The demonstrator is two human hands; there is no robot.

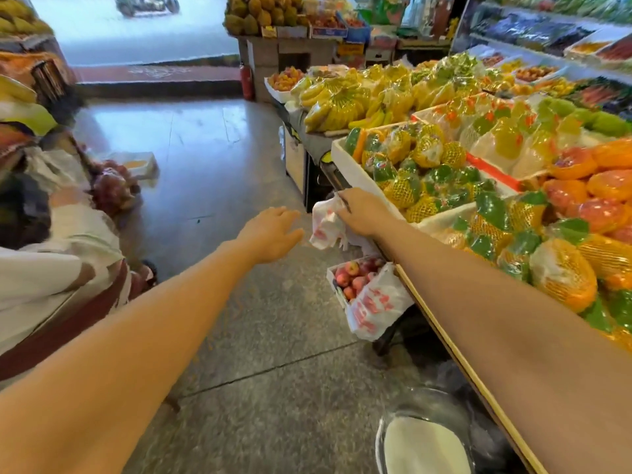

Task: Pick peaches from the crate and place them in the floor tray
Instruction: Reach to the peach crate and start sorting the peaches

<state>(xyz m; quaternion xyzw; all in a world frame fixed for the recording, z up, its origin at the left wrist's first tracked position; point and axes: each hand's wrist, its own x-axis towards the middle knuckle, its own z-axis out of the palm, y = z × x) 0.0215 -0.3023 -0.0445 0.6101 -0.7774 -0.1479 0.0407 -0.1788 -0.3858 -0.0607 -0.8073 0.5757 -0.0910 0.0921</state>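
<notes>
Red-pink peaches fill a white box on the floor under the edge of the fruit stand, with a white red-printed plastic bag draped over its near side. My right hand is stretched out above that box, shut on another white plastic bag with red print that hangs below my fingers. To its left my left hand reaches forward over the floor, fingers apart, holding nothing.
The fruit stand runs along the right, loaded with netted pomelos, bananas and oranges. A crouching person in white is at the left beside bagged red fruit. A white tray lies farther back on the floor.
</notes>
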